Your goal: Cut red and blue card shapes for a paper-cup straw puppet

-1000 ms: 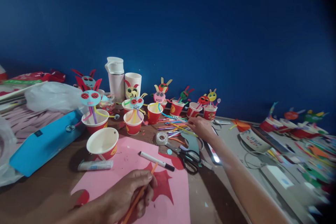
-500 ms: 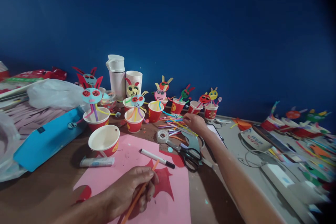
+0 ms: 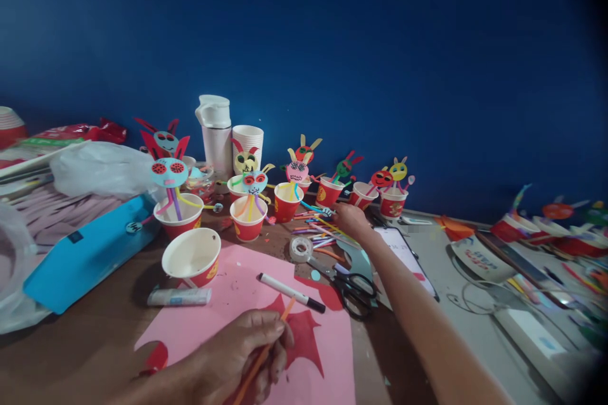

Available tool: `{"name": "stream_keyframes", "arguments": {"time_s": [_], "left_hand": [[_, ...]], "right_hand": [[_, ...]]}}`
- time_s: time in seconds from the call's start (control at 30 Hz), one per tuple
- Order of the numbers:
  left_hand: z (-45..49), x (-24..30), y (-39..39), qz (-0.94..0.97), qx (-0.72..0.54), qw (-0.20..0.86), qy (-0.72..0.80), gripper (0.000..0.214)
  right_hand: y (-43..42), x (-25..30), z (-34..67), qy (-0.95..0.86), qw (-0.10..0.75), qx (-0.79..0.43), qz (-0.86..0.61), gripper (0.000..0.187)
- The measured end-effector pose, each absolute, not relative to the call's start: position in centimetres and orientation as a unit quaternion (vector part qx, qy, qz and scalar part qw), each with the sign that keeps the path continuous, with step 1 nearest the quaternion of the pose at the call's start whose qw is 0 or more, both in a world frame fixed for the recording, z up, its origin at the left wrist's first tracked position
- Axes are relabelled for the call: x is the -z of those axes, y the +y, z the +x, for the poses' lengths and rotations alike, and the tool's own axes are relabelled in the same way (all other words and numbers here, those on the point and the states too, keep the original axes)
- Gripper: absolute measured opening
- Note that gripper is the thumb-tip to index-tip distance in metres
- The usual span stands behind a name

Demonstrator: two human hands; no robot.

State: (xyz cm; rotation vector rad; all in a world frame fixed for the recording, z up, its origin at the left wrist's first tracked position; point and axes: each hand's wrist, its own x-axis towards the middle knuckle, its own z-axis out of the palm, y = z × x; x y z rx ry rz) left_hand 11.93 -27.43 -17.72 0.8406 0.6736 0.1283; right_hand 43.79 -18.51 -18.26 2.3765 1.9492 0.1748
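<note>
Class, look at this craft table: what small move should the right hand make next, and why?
Probably the right hand should ease one straw out of the coloured straws at its fingertips, because they lie loose and crossed, so a grab could scatter them. The left hand holds an orange straw over the red paper shape on the pink sheet.

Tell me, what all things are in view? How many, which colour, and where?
Wall: one, dark blue, behind the table.
Paper-cup figures: several, red with bright faces, along the back.
Flask: one, white, at the back.
Pink paper: one, pink, at the front.
Red paper cutout: one, red, on the pink paper.
Marker: one, white and black, on the pink paper.
Scissors: one, black handles, right of the pink paper.
Left hand: one, holding an orange stick, at the front.
Right hand: one, at the coloured straws.
</note>
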Motion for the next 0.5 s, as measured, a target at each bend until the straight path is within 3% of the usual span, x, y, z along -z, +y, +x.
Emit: {"name": "stream_keyframes", "arguments": {"time_s": [0.5], "left_hand": [[11.9,17.4,-27.3,0.403,-0.054,0.857,0.316,0.027]], "right_hand": [[-21.5,16.7,43.9,0.681,0.017,-0.059,0.73,0.026]]}}
